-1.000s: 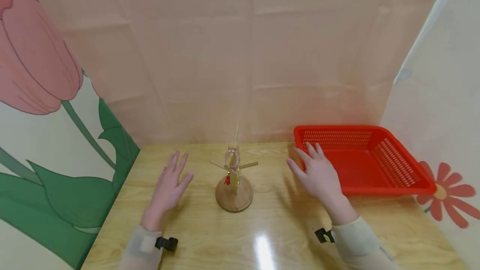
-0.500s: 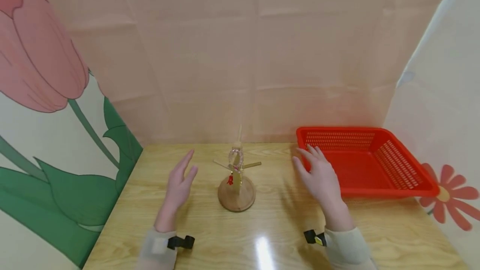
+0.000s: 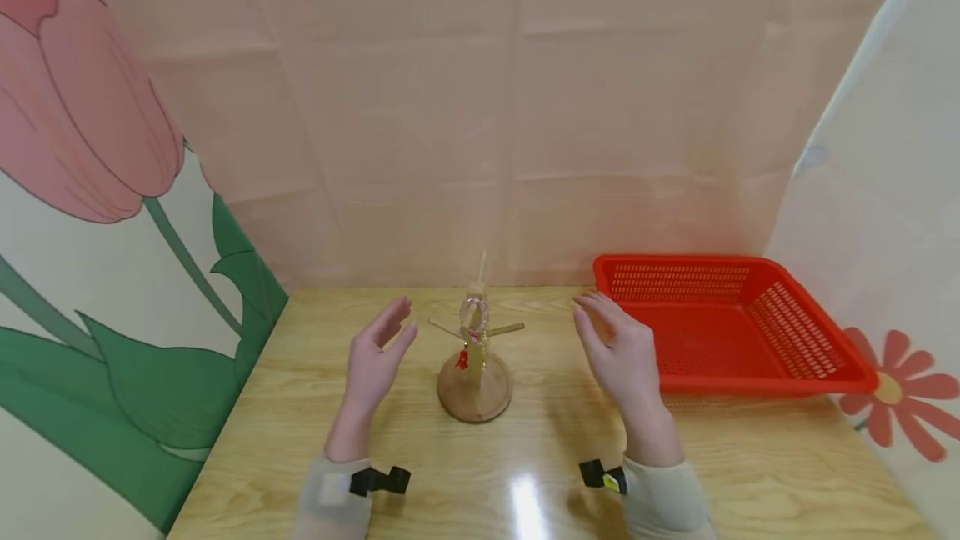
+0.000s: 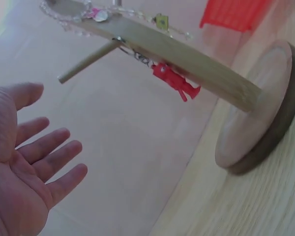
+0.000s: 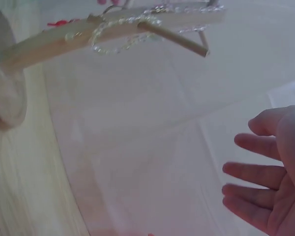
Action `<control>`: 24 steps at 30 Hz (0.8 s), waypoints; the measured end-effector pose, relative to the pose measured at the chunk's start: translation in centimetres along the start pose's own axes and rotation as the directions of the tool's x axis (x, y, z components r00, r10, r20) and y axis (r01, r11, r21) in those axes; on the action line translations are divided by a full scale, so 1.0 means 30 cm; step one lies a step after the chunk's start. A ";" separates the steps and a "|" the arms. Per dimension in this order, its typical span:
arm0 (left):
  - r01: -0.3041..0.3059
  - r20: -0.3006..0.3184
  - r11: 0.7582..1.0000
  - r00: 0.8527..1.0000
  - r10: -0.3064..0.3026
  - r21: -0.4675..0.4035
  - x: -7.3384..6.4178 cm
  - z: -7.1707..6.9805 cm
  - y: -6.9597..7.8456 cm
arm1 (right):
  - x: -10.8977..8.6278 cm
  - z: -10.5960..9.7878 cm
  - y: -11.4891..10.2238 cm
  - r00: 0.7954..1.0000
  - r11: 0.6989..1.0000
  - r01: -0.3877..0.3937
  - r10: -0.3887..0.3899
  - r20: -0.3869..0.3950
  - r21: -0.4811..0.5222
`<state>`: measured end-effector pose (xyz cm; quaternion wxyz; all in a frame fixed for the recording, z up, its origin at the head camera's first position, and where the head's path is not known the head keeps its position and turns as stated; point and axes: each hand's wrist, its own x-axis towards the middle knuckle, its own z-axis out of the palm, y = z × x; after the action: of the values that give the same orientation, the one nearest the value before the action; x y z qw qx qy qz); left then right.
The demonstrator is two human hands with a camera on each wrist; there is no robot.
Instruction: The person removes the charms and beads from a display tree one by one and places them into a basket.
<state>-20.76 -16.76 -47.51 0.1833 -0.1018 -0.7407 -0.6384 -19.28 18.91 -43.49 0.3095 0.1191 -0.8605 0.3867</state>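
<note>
A wooden stand with pegs and a round base (image 3: pixel 475 394) stands upright in the middle of the table. On it hang a pink beaded bracelet (image 3: pixel 474 315), a clear beaded bracelet (image 5: pixel 123 46) on a peg and a small red figure keychain (image 4: pixel 176 81). My left hand (image 3: pixel 373 361) hovers to the left of the stand, palm inward, fingers relaxed and holding nothing. To the right, my right hand (image 3: pixel 621 352) hovers at a similar height, fingers loosely bent, also holding nothing. Both hands are apart from the stand.
A red plastic basket (image 3: pixel 757 384) with perforated walls stands at the back right, close beyond the right hand. The light wooden table (image 3: pixel 420 494) ends at a pinkish cloth backdrop (image 3: pixel 420 123). Decorated panels with a tulip (image 3: pixel 112 107) and a red flower flank it.
Both hands have moved inward toward the stand, the left one to the right and the right one slightly to the left. The view has shifted slightly; stand and basket stay in place.
</note>
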 end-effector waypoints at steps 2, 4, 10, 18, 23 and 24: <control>0.031 -0.008 0.999 0.999 -0.031 -0.031 -0.001 0.010 0.005 | 0.002 0.004 -0.014 0.999 0.999 0.026 -0.025 -0.040 0.020; 0.062 -0.013 0.996 0.998 -0.063 -0.070 -0.001 0.019 0.014 | 0.005 0.008 -0.030 0.995 0.997 0.055 -0.051 -0.080 0.050; 0.099 -0.045 0.976 0.993 -0.109 -0.193 -0.002 0.049 0.030 | 0.004 0.027 -0.075 0.981 0.979 0.148 -0.128 -0.147 0.137; 0.106 -0.041 0.939 0.991 -0.126 -0.328 -0.009 0.089 0.024 | -0.023 0.070 -0.076 0.975 0.965 0.162 -0.125 -0.184 0.206; 0.114 -0.040 0.930 0.990 -0.137 -0.351 -0.008 0.096 0.025 | -0.039 0.098 -0.089 0.978 0.950 0.160 -0.115 -0.176 0.268; 0.114 -0.041 0.931 0.990 -0.137 -0.347 -0.006 0.096 0.024 | -0.040 0.103 -0.092 0.979 0.947 0.162 -0.118 -0.169 0.278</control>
<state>-20.72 -13.79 -47.26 0.1453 -0.0639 -0.6164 -0.7712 -18.49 14.74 -44.17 0.3794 0.1944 -0.7580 0.4936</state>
